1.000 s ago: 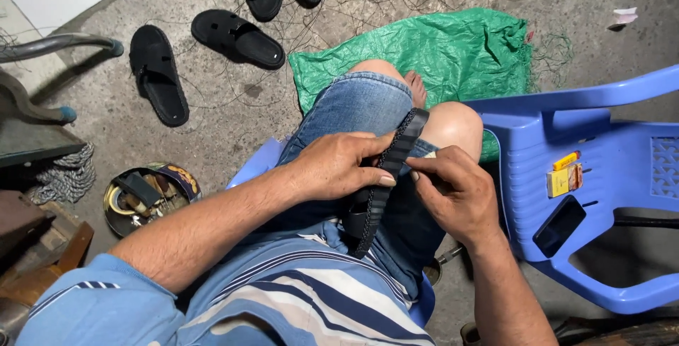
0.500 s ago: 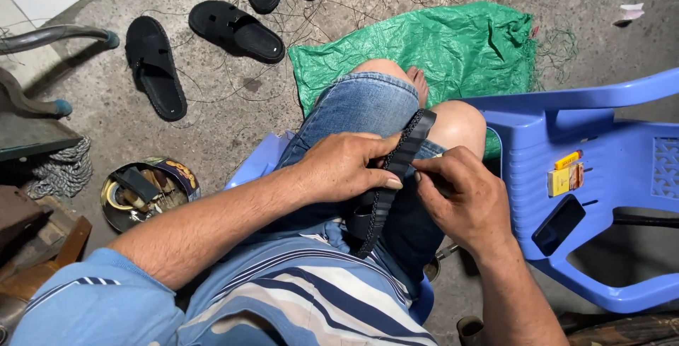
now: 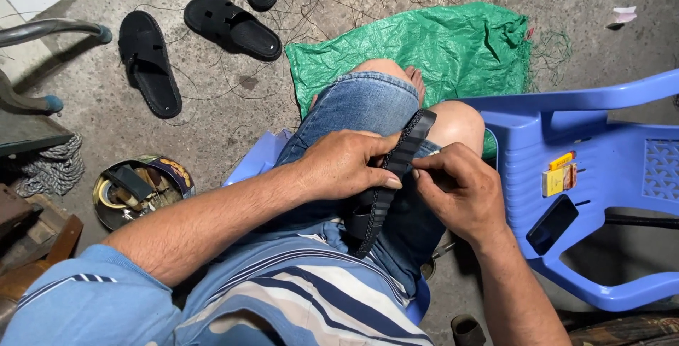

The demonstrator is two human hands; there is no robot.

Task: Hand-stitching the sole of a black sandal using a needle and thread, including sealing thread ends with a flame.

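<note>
Seated, the person steadies a black sandal [image 3: 392,169] on edge across the denim-clad lap [image 3: 368,106], left hand [image 3: 346,166] closed around its sole, right hand [image 3: 460,187] pinching at its rim, apparently mid-stitching; the next pull calls for a firm hold.

Single view, head-worn camera. Looks steeply down from above the seated person's chest, close over the lap and both forearms. Facing forward and downward: knees mid-frame, concrete floor [image 3: 212,127] beyond, at the upper edge. Blue plastic chair [image 3: 608,176] enters at right (partly cut off). No second view shares the scene.
</note>
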